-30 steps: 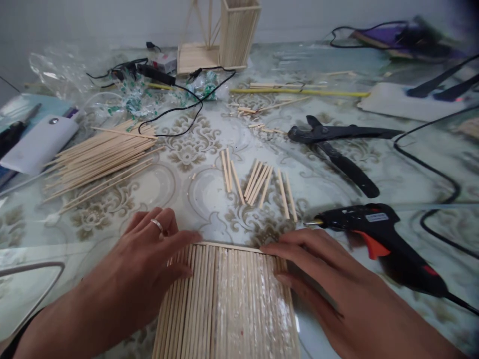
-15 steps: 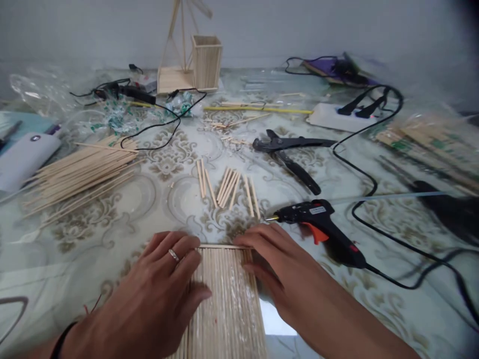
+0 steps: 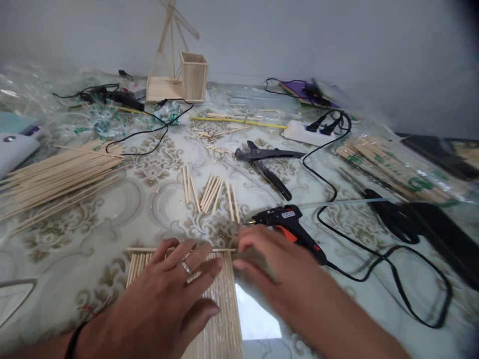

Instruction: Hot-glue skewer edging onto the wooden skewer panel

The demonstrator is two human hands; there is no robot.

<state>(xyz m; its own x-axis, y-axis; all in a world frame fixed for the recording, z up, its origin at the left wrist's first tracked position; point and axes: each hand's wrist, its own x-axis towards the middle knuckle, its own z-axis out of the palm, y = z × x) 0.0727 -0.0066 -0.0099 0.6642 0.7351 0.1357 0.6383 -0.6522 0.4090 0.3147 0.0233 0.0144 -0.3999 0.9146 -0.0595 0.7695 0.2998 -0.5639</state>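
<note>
A flat panel of thin wooden sticks point(image 3: 224, 299) lies side by side in front of me. Along its far edge runs a crosswise stick point(image 3: 223, 250), its left end poking a little past the panel. My left hand point(image 3: 175, 284) rests over the panel with fingers apart, fingertips by the crosswise stick. At the right end of that stick is my right hand point(image 3: 273, 264), slightly blurred, its fingers curved and the thumb apart from them at the panel's corner. Just beyond it a black glue gun point(image 3: 288, 222) with an orange trigger lies on its side.
Short cut sticks point(image 3: 211, 192) lie ahead, with black-handled cutting pliers point(image 3: 267, 164) beyond. A pile of long sticks point(image 3: 63, 172) is at left. Behind stand a stick-built box point(image 3: 194, 77) and a white power strip point(image 3: 303, 132). A black cord point(image 3: 325, 184) loops at right.
The view has turned right, so everything sits further left. My left hand has moved across the panel towards its right side, uncovering the left end of the crosswise stick.
</note>
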